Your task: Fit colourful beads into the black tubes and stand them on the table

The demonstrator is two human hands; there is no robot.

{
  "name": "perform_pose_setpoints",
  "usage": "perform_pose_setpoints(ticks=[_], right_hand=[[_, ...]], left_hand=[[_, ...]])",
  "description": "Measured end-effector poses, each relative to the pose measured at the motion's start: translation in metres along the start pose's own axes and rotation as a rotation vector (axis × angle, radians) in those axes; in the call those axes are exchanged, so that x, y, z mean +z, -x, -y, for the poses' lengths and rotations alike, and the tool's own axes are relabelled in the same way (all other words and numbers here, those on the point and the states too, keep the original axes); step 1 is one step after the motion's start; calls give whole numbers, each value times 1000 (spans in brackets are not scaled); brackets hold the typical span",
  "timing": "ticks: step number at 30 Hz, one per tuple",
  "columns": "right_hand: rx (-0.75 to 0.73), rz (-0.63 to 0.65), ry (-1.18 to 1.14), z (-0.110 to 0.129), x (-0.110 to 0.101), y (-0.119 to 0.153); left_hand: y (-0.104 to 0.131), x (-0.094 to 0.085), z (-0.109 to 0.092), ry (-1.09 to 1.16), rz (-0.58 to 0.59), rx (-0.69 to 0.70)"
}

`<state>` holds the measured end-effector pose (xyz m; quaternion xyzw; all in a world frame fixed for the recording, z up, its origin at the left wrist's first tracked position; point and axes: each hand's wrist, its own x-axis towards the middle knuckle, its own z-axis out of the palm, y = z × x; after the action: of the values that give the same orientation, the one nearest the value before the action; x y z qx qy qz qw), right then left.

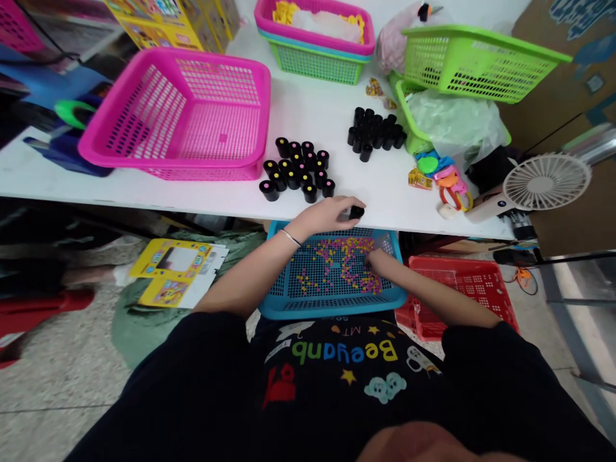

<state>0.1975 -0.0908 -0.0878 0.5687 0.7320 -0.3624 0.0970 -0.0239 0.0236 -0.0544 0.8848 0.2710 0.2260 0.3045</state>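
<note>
My left hand (332, 215) is closed around a black cylinder (357, 212) at the front edge of the white table. Down in the blue basket (283, 298), my right hand (380, 262) touches the small pink and yellow pieces (349, 269); its fingertips are hidden, so what they hold cannot be made out. Behind my left hand stand several black cylinders with pink or yellow dots on top (298, 168). Farther right is a group of black cylinders without visible dots (375, 131).
A large pink basket (221, 138) stands at the left, with stacked baskets (317, 61) behind. Green baskets (481, 61) and a small fan (543, 183) are on the right. Below the table are a red basket (462, 273) and yellow printed card (176, 269).
</note>
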Motion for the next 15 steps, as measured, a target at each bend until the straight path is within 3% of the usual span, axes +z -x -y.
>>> perform_pose_setpoints(ticks=[3, 5, 9, 12, 15], right_hand=[[-12, 8, -77, 8, -15, 10], [-59, -34, -283, 15, -34, 20], [-135, -424, -866, 29, -78, 27], [-85, -603, -940, 37, -96, 18], [-32, -585, -939, 42, -97, 6]], left_hand=[[1, 1, -1, 17, -15, 14], [2, 0, -2, 34, -23, 13], [4, -2, -5, 79, -24, -35], [4, -3, -8, 117, -26, -44], [4, -2, -11, 115, -25, -45]])
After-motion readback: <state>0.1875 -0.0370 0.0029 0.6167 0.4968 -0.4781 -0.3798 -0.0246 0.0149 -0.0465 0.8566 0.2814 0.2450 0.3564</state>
